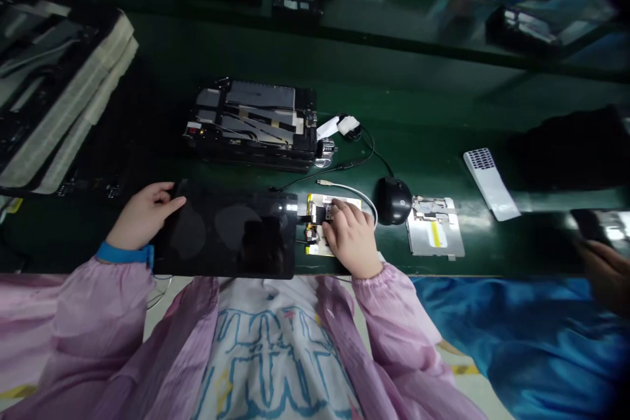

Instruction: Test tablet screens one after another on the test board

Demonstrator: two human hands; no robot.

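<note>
My left hand, with a blue band at the wrist, grips the upper left corner of a black tablet screen. The screen lies glossy side up at the bench's front edge, with smudges on its surface. A short dark ribbon joins its right side to a small silver and yellow-edged board. My right hand lies over this board, fingers spread on it near a black connector piece. The hand hides the board's right part. Close above the fingers runs a white cable with a metal plug.
Behind the screen stands a stack of tablet parts, beside a small metal counter. A black round device and a silver plate sit to the right, with a white strip beyond. A co-worker's hand appears far right.
</note>
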